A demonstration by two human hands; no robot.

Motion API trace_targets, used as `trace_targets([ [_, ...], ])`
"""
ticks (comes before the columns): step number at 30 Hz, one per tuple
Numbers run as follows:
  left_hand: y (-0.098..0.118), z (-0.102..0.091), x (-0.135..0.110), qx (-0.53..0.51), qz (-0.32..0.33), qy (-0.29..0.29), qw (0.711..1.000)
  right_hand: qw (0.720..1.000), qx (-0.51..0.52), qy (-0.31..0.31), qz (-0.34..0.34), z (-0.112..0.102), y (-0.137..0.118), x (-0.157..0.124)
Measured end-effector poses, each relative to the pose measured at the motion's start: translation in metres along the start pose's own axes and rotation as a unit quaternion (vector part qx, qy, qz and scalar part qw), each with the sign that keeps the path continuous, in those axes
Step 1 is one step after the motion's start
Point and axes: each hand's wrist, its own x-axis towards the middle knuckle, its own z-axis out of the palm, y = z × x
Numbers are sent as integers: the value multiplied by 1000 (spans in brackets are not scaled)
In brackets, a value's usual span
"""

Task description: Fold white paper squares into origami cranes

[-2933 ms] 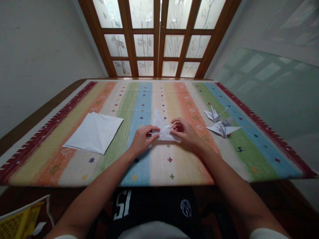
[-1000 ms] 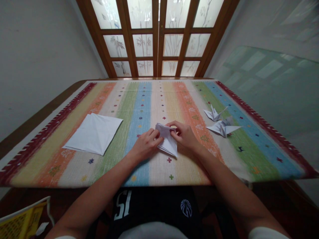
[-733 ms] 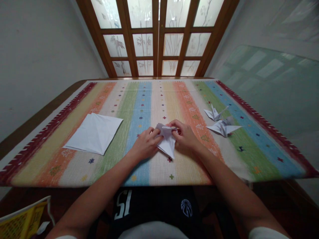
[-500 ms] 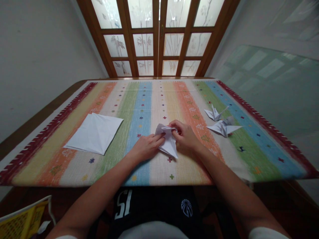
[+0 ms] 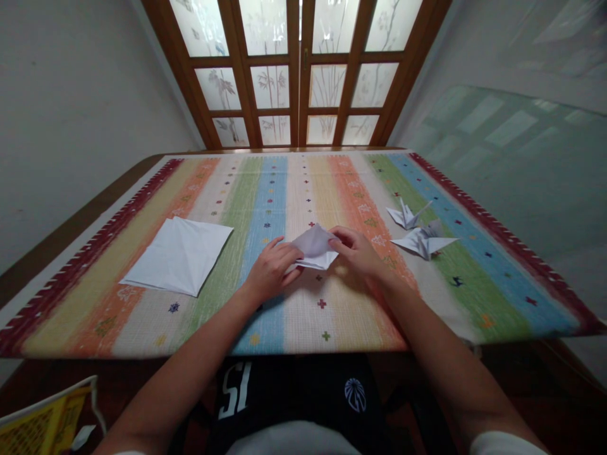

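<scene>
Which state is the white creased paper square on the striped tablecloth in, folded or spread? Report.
Spread: the white paper square lies flat on the tablecloth, showing only crease lines.

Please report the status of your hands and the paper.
Left hand and right hand holding folded white paper. Creased sheet lies apart, left.

The right hand (image 5: pixel 356 254) hides one end of the folded paper (image 5: pixel 315 246), and the picture's lower edge cuts off a yellow packet (image 5: pixel 42 422), whose print is too small to read.

Folded white paper (image 5: pixel 315 248), a flattish wedge; probably origami.
</scene>
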Motion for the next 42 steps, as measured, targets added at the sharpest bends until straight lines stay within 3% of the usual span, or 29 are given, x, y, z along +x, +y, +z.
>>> trace_targets([
  [3, -3, 3, -2, -59, -57, 93, 992, 990, 114, -64, 59, 1, -1, -1],
  [5, -4, 6, -2, -98, -112, 150, 978, 983, 139, -101, 70, 4, -1, -2],
  [8, -5, 8, 0, -170, -194, 194, 946, 987, 98, -108, 62, 9, -1, -1],
  [11, -5, 5, 3, -211, -243, 196, 926, 994, 51, -78, 58, 13, 1, -1],
  [17, -9, 6, 2, -200, -255, 108, 940, 995, 31, -41, 90, 13, 2, -4],
  [23, -15, 12, -4, -68, -215, 10, 974, 987, -103, -81, 97, 14, 0, -4],
  [25, -13, 12, -4, -87, -197, -49, 975, 981, -118, -112, 100, 15, 0, -5],
  [28, -9, 11, -4, -140, -150, -126, 971, 966, -106, -209, 109, 13, -2, -9],
  [32, -3, 6, -3, -126, -98, -152, 975, 950, -111, -279, 88, 3, -3, -13],
  [36, -3, -1, -3, -126, -84, -169, 974, 961, -168, -220, 2, -6, -1, -10],
  [39, -3, -4, -3, -136, -88, -178, 971, 954, -221, -190, -67, -7, 1, -6],
  [42, -2, -5, -2, -141, -102, -183, 967, 948, -236, -202, -70, -5, 2, -4],
])
